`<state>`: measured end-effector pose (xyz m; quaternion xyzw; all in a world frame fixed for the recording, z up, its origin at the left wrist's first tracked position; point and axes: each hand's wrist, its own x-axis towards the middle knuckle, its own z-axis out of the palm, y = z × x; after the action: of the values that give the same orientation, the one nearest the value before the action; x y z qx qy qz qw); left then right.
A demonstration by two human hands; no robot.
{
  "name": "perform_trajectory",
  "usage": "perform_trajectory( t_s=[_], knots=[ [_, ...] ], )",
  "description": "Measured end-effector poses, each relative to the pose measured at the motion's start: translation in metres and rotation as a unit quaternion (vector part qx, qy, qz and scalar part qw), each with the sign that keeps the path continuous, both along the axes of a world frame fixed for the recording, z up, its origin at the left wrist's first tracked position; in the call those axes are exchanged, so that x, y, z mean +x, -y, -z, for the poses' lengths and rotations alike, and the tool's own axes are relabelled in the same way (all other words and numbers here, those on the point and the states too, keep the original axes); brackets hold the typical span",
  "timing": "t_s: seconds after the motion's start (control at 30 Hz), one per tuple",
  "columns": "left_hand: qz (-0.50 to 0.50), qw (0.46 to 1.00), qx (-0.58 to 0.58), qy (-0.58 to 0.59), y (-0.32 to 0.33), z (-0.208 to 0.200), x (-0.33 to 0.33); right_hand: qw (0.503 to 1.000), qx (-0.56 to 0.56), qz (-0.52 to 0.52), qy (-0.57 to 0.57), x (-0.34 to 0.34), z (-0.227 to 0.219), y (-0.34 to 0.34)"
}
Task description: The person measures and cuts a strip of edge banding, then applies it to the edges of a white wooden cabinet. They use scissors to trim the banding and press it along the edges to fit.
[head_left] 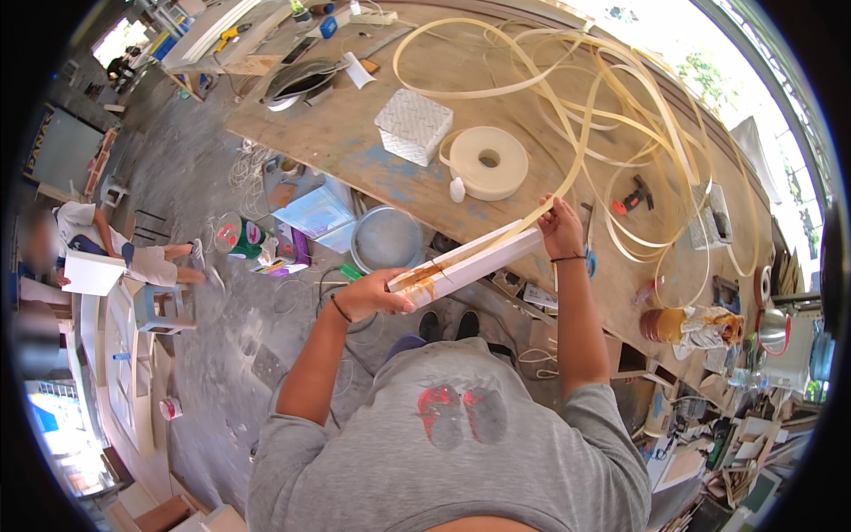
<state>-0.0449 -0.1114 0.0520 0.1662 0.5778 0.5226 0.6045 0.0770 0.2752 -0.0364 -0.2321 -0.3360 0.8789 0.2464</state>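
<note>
My left hand (377,296) grips the near end of a long white board (474,262) smeared with brown glue along its edge. My right hand (560,226) is at the board's far end, pinching a cream edge-banding strip (567,151) down onto it. The strip runs up from the board into big loose loops over the wooden workbench (355,142). A roll of the same cream banding (487,161) lies flat on the bench just beyond the board.
A white embossed box (413,126) and a small white bottle (457,189) sit by the roll. A red-handled tool (631,197) and a glue jar (665,324) lie to the right. A metal basin (386,239), paint cans and cables litter the floor. A person (97,253) sits at left.
</note>
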Motion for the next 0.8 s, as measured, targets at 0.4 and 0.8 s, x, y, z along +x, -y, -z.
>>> perform_trajectory(
  t_s=[0.4, 0.8],
  knots=[
    [0.019, 0.991, -0.008, -0.133, 0.081, 0.002, -0.022, 0.997, 0.008, 0.064, -0.035, 0.008, -0.014, -0.042],
    [-0.054, 0.956, -0.050, -0.283, 0.125, -0.002, -0.090, 0.995, -0.024, 0.096, -0.012, 0.073, 0.003, -0.010]
  ],
)
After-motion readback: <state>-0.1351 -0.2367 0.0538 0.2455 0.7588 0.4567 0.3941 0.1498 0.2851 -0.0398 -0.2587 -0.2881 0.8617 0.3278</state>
